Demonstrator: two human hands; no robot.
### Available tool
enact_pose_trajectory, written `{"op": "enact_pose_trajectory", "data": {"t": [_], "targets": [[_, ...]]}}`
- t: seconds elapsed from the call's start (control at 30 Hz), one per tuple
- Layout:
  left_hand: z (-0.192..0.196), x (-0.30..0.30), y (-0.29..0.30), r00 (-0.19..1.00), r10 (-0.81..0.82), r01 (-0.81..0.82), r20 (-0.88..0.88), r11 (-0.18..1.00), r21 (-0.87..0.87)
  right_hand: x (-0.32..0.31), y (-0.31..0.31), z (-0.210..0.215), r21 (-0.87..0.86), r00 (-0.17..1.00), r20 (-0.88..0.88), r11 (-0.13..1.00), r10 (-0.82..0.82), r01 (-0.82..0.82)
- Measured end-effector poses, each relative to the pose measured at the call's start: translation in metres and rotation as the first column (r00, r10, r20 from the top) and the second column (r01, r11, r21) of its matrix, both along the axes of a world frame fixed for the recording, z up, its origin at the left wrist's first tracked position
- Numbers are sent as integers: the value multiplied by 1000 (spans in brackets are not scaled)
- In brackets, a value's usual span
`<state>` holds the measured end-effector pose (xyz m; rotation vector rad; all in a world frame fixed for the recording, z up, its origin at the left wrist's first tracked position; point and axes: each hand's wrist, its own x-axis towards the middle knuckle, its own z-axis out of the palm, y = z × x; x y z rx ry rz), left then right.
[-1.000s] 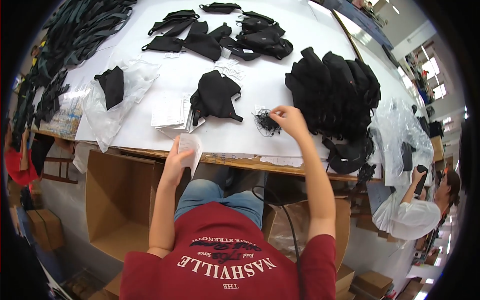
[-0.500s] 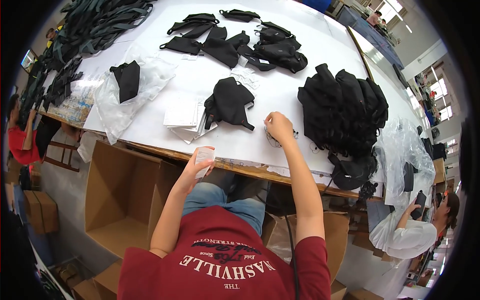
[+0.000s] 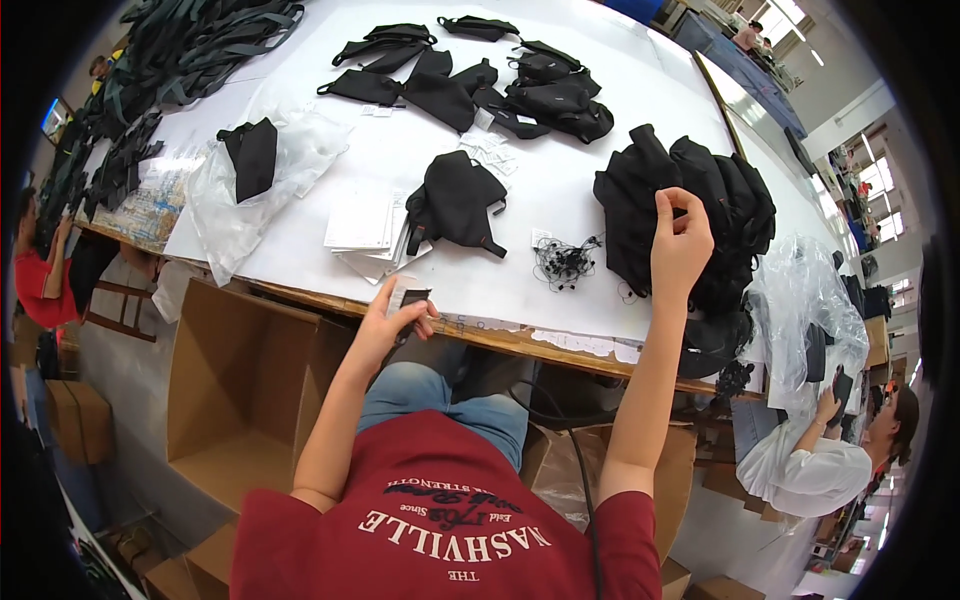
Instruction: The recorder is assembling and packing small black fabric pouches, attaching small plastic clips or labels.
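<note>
My left hand (image 3: 385,328) is closed on a few small tags (image 3: 412,297), white with a black one showing, just off the table's front edge. My right hand (image 3: 683,240) is raised in front of the big pile of black fabric bags (image 3: 690,200). Its thumb and fingertips are pinched together, and whatever they hold is too small to make out. Left of that hand lies a tangle of thin black strings (image 3: 565,264). A single black bag (image 3: 455,202) rests flat in the middle, beside a stack of white printed cards (image 3: 358,222).
More black bags (image 3: 440,95) and loose white labels (image 3: 488,150) lie farther back. At left are a clear plastic bag (image 3: 215,225) and dark straps (image 3: 210,50). An open cardboard box (image 3: 240,390) stands below the table edge. A co-worker in white (image 3: 810,470) is at right.
My right hand has lifted off the string tangle and moved right, in front of the bag pile. In my left hand, a black tag face now shows beside the white.
</note>
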<state>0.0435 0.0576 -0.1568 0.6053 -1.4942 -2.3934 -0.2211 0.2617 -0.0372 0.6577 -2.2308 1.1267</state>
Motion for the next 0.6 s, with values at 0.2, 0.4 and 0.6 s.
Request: {"op": "enact_pose_trajectory", "data": {"t": [0.2, 0.4, 0.6], "targets": [[16, -10, -16, 988, 151, -152, -15, 981, -118, -9, 1, -5, 60, 994, 112, 998, 9, -16], [9, -4, -4, 990, 135, -130, 40, 986, -106, 10, -10, 2, -387, 988, -5, 911, 155, -145], [13, -14, 18, 980, 183, -196, -78, 953, -230, 87, -23, -22, -429, 636, 406, 751, 656, -501]]}}
